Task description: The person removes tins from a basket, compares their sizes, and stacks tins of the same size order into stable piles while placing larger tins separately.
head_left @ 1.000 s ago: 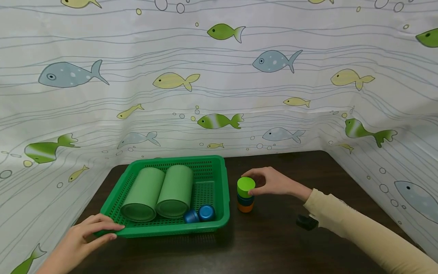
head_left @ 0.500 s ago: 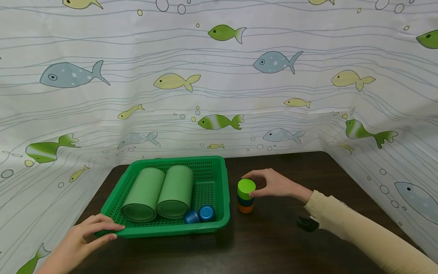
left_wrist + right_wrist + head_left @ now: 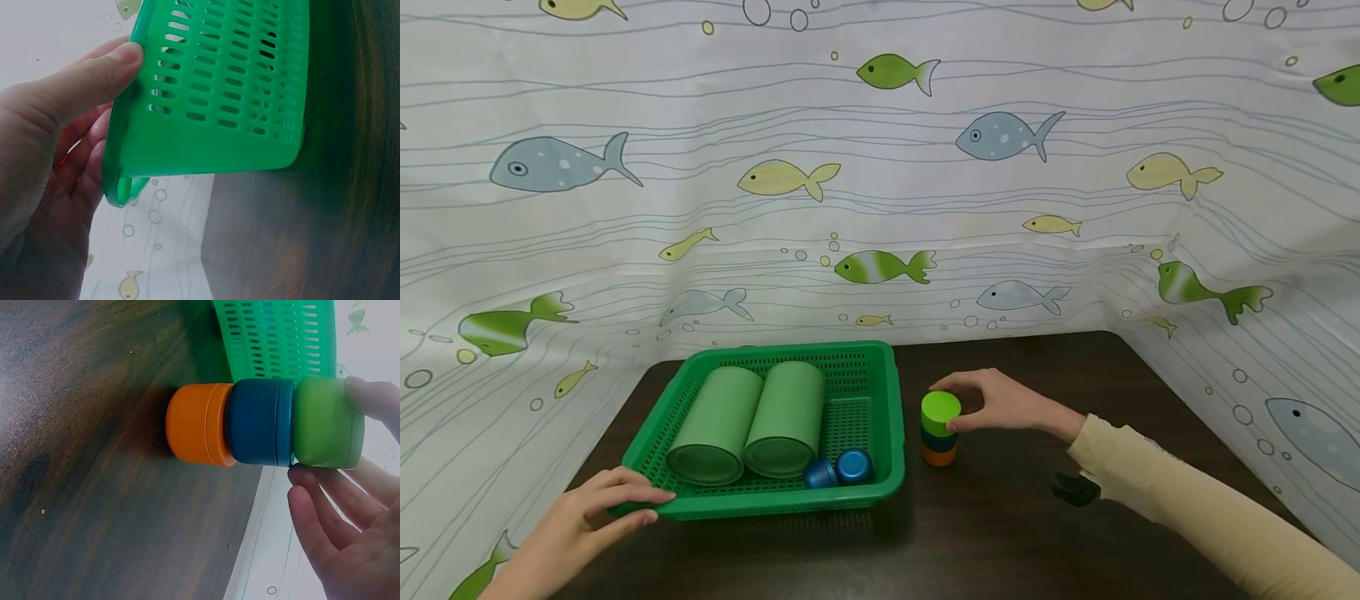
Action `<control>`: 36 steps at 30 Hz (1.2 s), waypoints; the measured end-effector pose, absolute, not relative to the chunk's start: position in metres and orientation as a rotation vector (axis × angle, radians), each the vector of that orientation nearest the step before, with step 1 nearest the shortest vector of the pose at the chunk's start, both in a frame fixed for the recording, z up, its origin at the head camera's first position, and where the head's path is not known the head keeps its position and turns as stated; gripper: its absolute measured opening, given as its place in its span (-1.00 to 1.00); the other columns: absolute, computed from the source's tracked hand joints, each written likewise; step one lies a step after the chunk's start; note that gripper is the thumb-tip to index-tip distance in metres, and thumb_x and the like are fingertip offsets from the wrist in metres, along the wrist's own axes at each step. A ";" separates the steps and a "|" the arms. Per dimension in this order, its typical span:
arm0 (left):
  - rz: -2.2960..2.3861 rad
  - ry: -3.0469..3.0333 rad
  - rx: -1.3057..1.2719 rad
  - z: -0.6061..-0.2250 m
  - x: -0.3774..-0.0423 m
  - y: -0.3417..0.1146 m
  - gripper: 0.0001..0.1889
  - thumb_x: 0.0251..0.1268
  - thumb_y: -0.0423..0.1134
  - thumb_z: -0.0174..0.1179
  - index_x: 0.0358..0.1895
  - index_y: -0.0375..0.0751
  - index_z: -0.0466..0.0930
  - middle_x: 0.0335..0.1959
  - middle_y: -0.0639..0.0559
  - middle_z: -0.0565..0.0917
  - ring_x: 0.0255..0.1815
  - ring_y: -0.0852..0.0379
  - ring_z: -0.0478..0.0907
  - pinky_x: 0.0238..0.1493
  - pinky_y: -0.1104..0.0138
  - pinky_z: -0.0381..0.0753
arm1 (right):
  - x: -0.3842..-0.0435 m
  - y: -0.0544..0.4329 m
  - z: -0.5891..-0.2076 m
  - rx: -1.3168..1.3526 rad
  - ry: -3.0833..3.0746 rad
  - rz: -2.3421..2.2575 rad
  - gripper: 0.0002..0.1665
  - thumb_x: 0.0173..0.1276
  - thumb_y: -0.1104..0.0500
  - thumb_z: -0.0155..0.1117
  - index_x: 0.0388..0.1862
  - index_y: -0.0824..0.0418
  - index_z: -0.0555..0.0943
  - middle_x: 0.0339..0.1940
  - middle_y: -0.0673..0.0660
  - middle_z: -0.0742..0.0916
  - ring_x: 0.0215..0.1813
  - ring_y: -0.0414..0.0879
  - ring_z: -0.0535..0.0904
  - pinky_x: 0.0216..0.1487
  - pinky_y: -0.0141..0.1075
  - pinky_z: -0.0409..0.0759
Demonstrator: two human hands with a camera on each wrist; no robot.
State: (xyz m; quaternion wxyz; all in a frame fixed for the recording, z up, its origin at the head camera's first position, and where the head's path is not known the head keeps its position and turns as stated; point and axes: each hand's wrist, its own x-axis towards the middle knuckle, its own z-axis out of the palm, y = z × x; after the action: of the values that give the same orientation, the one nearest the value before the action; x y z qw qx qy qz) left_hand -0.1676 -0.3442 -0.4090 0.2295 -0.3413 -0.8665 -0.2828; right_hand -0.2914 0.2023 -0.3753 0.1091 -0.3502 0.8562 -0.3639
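Note:
At the front left corner of the green plastic basket (image 3: 760, 502), my left hand (image 3: 580, 525) pinches the rim. The left wrist view has its thumb (image 3: 103, 72) on the outer face, with the fingers curled under the edge. To the right of the basket stands an upright stack of small round lidded jars. The orange jar (image 3: 197, 424) is at the bottom, the dark blue jar (image 3: 257, 422) in the middle and the light green jar (image 3: 325, 422) on top. My right hand (image 3: 1003, 402) grips the green jar by its upper sides, between thumb and fingers.
Two large pale green cylinders (image 3: 718, 425) lie side by side in the basket. Two small shiny blue cups (image 3: 853, 466) sit at its front right. Everything stands on a dark wood table (image 3: 1000, 533), with a fish-patterned white curtain (image 3: 880, 208) around the back and sides.
My right hand and the green jar sit very slightly lower in the head view than a second ago. The left hand still holds the basket rim.

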 end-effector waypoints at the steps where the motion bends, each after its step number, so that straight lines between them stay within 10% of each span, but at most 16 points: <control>1: -0.779 -2.383 -0.941 -0.409 -0.168 -0.344 -0.43 -0.24 -0.62 0.46 -0.08 0.00 0.75 -0.18 0.32 0.62 -0.13 0.53 0.45 -0.25 0.64 0.35 | -0.292 0.202 -0.375 -1.031 2.519 -1.067 -0.36 0.28 -0.01 0.43 0.32 0.05 0.50 0.19 0.08 0.67 0.14 -0.07 0.65 0.09 -0.31 0.67; 36: -0.747 -2.388 -0.946 -0.408 -0.169 -0.344 -0.41 -0.28 -0.62 0.47 -0.08 0.00 0.75 -0.17 0.37 0.59 -0.15 0.56 0.43 -0.30 0.68 0.36 | -0.303 0.166 -0.322 -1.194 2.568 -0.821 -0.27 0.25 -0.06 0.45 0.36 0.10 0.48 0.32 0.07 0.62 0.33 0.00 0.55 0.27 0.01 0.55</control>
State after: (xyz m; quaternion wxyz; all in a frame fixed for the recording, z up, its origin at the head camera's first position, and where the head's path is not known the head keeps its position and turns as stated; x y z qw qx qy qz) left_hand -0.1694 -0.3436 -0.4081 0.2314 -0.3440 -0.8685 -0.2718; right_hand -0.3028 0.1661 -0.3220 0.0965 -0.4031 0.8668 -0.2771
